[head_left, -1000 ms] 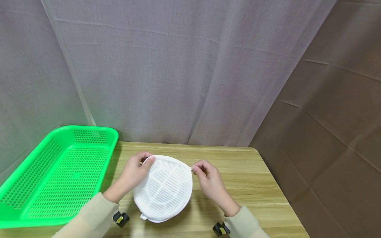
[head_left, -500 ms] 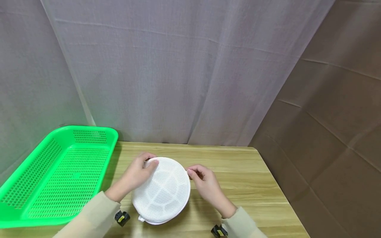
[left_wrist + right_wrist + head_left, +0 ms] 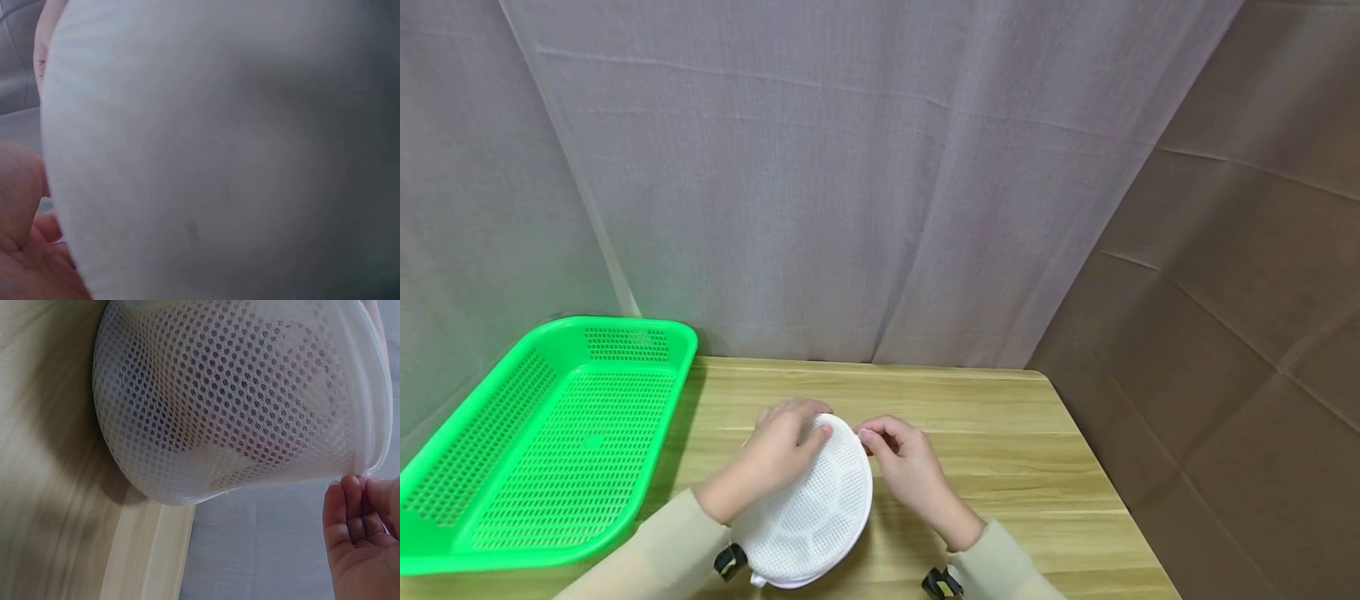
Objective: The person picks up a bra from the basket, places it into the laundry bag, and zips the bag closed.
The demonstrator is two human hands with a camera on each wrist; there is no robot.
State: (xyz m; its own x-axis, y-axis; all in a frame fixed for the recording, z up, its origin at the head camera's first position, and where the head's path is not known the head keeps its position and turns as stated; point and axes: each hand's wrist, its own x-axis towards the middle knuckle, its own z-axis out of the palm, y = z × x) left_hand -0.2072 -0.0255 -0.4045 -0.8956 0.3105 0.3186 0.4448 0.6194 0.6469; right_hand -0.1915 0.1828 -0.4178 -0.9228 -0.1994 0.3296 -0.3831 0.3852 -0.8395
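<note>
A round white mesh laundry bag (image 3: pixel 820 508) tilts over the table, its flat lid with pale ribs facing up in the head view. My left hand (image 3: pixel 782 454) holds its upper left edge, thumb on the lid and fingers at the far rim. At the upper right rim my right hand (image 3: pixel 898 462) pinches the zipper pull, which its fingertips hide. In the right wrist view, honeycomb mesh forms the side of the bag (image 3: pixel 231 394), and the right hand's fingers (image 3: pixel 353 506) meet at the zipped rim. Blurred white fabric of the bag (image 3: pixel 187 150) fills most of the left wrist view.
A green plastic basket (image 3: pixel 681 392) with slotted walls stands at the left of the wooden table (image 3: pixel 1000 467). Grey curtain (image 3: pixel 820 208) hangs behind the table, and brown cloth (image 3: pixel 1240 333) borders its right side.
The left hand has slid rightward along the bag's far rim. The right hand, pinching at the rim, has moved left and slightly down, while the bag has turned and shifted toward the near edge.
</note>
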